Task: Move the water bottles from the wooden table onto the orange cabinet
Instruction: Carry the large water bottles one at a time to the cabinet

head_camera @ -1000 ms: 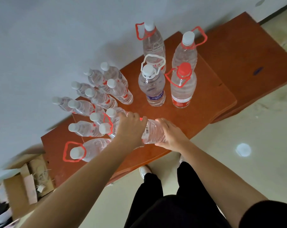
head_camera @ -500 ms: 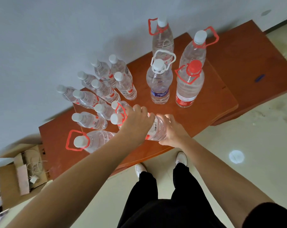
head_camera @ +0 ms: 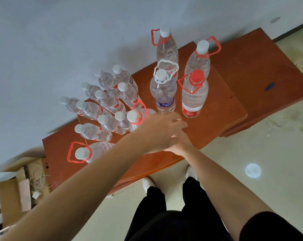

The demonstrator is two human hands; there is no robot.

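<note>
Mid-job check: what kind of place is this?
Likely a storeroom or spare room indoors: many water bottles crowd a low orange-brown top against a bare wall, with a cluttered cardboard box beside it.

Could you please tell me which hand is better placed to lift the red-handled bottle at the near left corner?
Probably left: the left forearm passes beside that red-handled bottle, while the right hand lies under the left hand, farther right, and would have to cross it.

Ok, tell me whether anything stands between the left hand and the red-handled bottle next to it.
Nothing visible does. The left hand overlaps the red-handled bottle, hiding its body; the small bottles stand only on its far side.
</note>
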